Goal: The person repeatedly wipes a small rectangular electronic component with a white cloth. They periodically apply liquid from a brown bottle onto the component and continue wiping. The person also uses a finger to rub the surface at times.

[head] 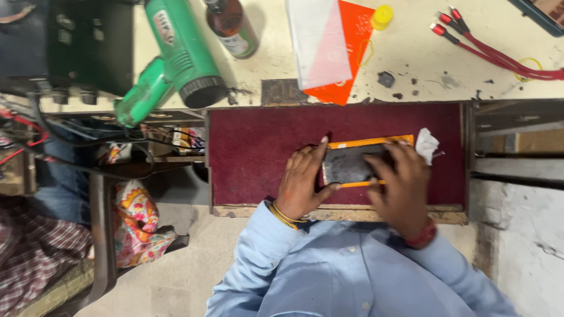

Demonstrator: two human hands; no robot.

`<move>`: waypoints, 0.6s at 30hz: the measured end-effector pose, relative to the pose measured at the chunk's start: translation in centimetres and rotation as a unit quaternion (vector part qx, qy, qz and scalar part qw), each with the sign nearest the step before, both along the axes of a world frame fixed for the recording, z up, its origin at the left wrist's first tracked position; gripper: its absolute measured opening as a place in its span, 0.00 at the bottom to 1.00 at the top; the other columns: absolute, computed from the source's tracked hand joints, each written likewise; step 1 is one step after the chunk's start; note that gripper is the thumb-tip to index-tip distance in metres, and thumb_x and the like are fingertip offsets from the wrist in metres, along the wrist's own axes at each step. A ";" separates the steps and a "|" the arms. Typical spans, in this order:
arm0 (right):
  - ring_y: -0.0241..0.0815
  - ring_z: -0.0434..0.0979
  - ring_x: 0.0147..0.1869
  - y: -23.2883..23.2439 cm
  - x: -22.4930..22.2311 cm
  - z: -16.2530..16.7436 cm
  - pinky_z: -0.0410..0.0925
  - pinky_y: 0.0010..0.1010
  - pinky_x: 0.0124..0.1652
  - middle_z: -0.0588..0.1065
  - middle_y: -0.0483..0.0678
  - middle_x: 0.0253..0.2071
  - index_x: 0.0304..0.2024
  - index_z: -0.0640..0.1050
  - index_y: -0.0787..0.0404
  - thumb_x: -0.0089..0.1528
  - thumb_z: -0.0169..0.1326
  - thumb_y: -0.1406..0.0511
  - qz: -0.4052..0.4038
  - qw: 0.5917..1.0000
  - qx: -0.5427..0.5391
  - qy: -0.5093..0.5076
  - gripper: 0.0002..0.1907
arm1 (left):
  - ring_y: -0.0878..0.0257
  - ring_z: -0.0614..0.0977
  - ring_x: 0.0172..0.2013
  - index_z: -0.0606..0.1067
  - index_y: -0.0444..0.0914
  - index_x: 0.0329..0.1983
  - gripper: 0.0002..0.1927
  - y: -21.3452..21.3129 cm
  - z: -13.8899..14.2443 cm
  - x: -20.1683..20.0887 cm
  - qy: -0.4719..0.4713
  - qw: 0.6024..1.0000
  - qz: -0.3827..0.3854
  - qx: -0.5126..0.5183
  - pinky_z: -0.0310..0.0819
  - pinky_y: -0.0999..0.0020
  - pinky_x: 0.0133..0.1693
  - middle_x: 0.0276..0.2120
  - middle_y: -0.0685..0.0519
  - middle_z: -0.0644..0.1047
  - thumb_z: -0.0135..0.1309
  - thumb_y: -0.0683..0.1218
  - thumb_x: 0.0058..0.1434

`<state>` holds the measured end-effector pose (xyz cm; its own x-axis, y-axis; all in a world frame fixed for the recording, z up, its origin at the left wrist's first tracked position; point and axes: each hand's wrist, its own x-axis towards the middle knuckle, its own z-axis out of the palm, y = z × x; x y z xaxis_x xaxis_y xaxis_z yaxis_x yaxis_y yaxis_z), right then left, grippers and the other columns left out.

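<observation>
Green plastic heat gun (176, 56) lies upper left on pale worktable (411, 58). Centre frame: dark maroon cloth mat (252, 147). Left hand (302, 182) curled around left end of flat dark glassy phone panel (349, 164), thumb under edge. Panel rests on orange flat sheet (370, 142). Right hand (399, 182) presses flat on right part, fingers spread. Panel probably thin, stiff, light, slippery, fragile; better hold by edges. White crumpled tissue (426, 145) just right.

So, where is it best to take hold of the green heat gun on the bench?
Probably the green heat gun by its handle, at the lower left of the body. The handle sticks out over the bench edge, so a hand coming from that side can wrap it, away from the black nozzle.
</observation>
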<state>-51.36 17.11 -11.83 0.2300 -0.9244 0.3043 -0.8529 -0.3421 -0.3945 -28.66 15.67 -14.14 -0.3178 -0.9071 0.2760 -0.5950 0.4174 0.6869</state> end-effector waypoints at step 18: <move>0.52 0.67 0.70 1.0 -3.5 -2.2 0.63 0.40 0.67 0.71 0.51 0.59 0.50 0.78 0.61 0.69 0.62 0.64 -0.065 0.974 -0.043 -0.215 0.11 | 0.37 0.52 0.76 0.38 0.34 0.79 0.59 -17.1 4.8 4.4 0.130 0.900 0.338 -0.243 0.47 0.49 0.75 0.76 0.34 0.49 0.70 0.43 0.59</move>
<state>-54.85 18.10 -14.05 -0.0525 -0.9039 0.4245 -0.6536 -0.2903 -0.6989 -24.25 -1.40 -9.38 0.3940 -0.6211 0.6775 -0.6711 0.3093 0.6738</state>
